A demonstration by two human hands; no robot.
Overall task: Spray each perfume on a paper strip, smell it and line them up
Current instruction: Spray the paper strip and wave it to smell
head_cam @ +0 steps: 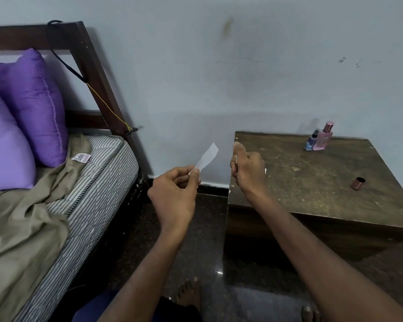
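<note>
Left hand [172, 194] pinches a paper strip [206, 158]; right hand's [248, 170] curled grip hides what it holds.

A narrow white paper strip [206, 157] slants up to the right in the air, its lower end pinched. On the far side of the wooden table [312, 180], a pink perfume bottle [323, 138] with a rosy cap stands upright, touching a smaller blue bottle [311, 142] on its left. A brown cap [358, 183] lies on its side nearer the front.
</note>
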